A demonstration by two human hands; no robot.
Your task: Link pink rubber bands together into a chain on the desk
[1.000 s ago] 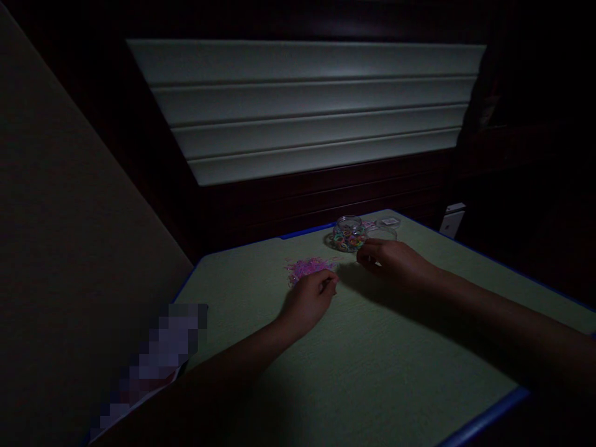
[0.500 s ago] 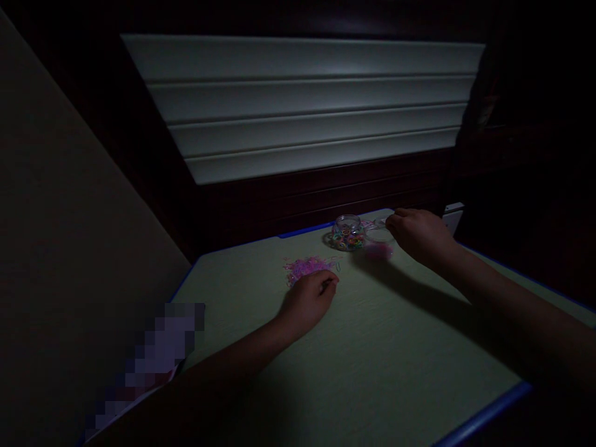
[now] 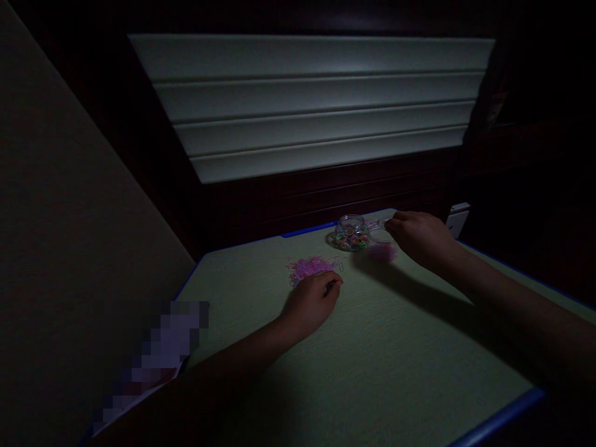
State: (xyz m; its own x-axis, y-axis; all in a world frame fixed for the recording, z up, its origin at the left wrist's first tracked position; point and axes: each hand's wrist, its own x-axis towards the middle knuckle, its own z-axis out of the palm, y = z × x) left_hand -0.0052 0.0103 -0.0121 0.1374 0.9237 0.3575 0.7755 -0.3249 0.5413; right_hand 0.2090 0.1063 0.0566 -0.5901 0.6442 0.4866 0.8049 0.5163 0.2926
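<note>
My left hand rests on the green tabletop with its fingers curled and thumb and forefinger close together; whatever they hold, if anything, is hidden. Just beyond it lies a loose pile of small pink and purple bands, with one pale loop beside the pile. My right hand is closed in a pinch at the mouth of a clear jar with pink pieces low inside. Something pale shows at its fingertips, too dim to name. Left of that jar stands another clear jar of multicoloured rings.
More small pink pieces lie behind the jars. The green table has a blue edge. A pixelated item lies at the left side. A dark wooden frame with pale slats rises behind, and a white object stands beyond the right edge.
The whole view has shifted slightly, so things appear a little farther right. Both hands keep nearly the same pose and place beside the pile and the jar.
</note>
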